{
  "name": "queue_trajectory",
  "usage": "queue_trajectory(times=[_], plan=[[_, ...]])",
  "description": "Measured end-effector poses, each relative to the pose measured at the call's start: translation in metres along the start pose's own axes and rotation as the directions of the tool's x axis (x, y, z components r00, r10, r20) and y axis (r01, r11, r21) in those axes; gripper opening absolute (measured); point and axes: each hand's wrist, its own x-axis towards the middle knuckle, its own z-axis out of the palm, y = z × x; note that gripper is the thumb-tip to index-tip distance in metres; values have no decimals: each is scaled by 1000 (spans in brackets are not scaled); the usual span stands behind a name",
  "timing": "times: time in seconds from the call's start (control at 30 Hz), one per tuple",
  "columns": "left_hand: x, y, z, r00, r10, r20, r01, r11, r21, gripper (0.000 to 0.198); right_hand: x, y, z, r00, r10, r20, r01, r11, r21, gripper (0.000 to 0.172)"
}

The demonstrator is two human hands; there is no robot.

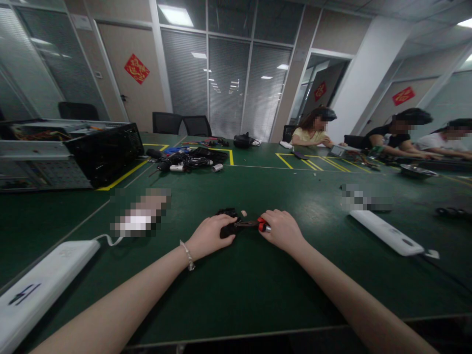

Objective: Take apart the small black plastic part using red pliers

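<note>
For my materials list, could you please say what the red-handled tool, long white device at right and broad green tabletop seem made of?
Red-handled tool: probably dull metal, given its dark nose; bright red grip, likely plastic. Long white device: likely plastic, given its smooth, even shell. Broad green tabletop: satin, soft sheen, perhaps laminate or rubber.

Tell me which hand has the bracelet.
The left hand, holding the black part: the bracelet circles its wrist. The right hand, on the red-handled tool, has a bare wrist.
</note>
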Motion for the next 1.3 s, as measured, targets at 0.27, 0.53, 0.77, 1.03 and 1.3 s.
queue_trajectory(times=[0.27, 0.53, 0.77, 1.03, 1.3], plan=[[-1, 2, -2, 1000, -17, 8, 17, 1000, 1, 43, 0, -1, -2, 1000, 1, 1, -1, 1000, 13, 20], [0, 3, -3, 1000, -17, 23, 17, 1000, 8, 43, 0, -1, 1, 1000, -9, -19, 10, 1000, 27, 19], [0, 4, -2, 1000, -16, 9, 16, 1000, 20, 44, -1, 0, -1, 1000, -5, -16, 5, 1000, -9, 17], [0, 4, -2, 1000, -15, 3, 15, 1000, 9, 43, 0, -1, 1, 1000, -6, -24, 6, 1000, 21, 18], [-1, 4, -3, 1000, -11, 8, 11, 1000, 6, 43, -2, 1, 2, 1000, -1, -20, 2, 1000, 31, 18]])
